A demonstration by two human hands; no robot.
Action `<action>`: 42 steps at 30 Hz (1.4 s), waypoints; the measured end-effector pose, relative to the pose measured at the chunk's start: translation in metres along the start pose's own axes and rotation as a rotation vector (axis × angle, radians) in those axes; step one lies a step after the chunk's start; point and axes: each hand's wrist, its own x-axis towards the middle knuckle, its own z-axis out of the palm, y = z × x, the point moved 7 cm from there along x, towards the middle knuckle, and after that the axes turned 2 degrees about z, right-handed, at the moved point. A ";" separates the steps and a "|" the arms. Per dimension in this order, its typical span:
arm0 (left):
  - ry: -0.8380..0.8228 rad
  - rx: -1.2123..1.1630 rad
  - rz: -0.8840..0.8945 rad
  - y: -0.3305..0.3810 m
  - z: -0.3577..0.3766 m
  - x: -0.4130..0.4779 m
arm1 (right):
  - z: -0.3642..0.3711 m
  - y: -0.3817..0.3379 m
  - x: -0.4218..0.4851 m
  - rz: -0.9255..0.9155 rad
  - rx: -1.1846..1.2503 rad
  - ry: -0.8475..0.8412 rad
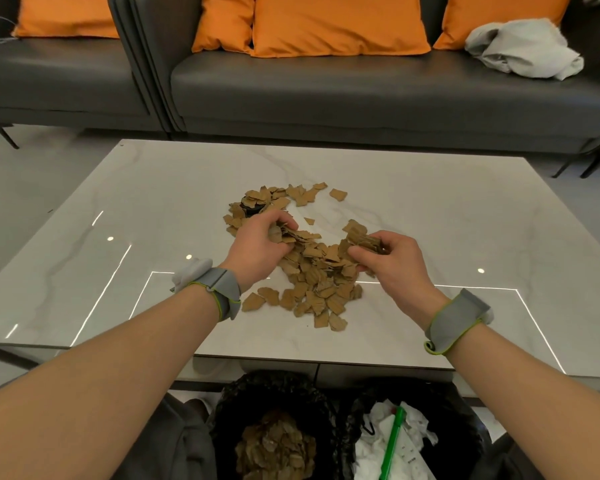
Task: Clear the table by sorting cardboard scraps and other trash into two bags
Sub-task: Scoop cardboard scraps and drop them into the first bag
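Over a marble tabletop [153, 188], a person's left hand [257, 244] and right hand [395, 261] are each gripping fistfuls from the cardboard scraps [316, 282], apparently bound for the left bag [274, 441] below.

Living room or lounge: grey sofa [361, 95], orange cushions [336, 24], marble-look coffee table [447, 220].

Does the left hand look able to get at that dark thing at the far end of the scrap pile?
Probably, but not at once: the left hand sits right beside the dark thing, yet it grips a bunch of cardboard scraps, and loose scraps partly cover the thing.
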 end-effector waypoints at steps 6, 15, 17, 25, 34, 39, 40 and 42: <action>-0.130 -0.129 -0.047 0.012 -0.005 -0.017 | 0.004 -0.011 -0.018 0.004 0.095 -0.063; -0.422 -0.060 -0.120 0.019 -0.016 -0.039 | 0.022 -0.016 -0.050 0.016 0.073 -0.244; -0.497 -0.040 -0.128 0.018 -0.021 -0.044 | 0.027 -0.018 -0.061 0.014 0.054 -0.280; -0.912 0.096 -0.259 0.005 -0.023 -0.082 | 0.052 -0.006 -0.114 0.030 -0.005 -0.448; -1.241 0.548 -0.345 -0.027 0.031 -0.147 | 0.091 0.061 -0.168 0.106 -0.295 -0.645; -1.208 0.649 -0.380 -0.049 0.062 -0.175 | 0.101 0.087 -0.180 0.197 -0.362 -0.692; -1.199 0.643 -0.390 -0.053 0.065 -0.178 | 0.102 0.090 -0.182 0.213 -0.377 -0.713; -1.172 0.608 -0.432 -0.058 0.068 -0.182 | 0.105 0.095 -0.187 0.240 -0.409 -0.757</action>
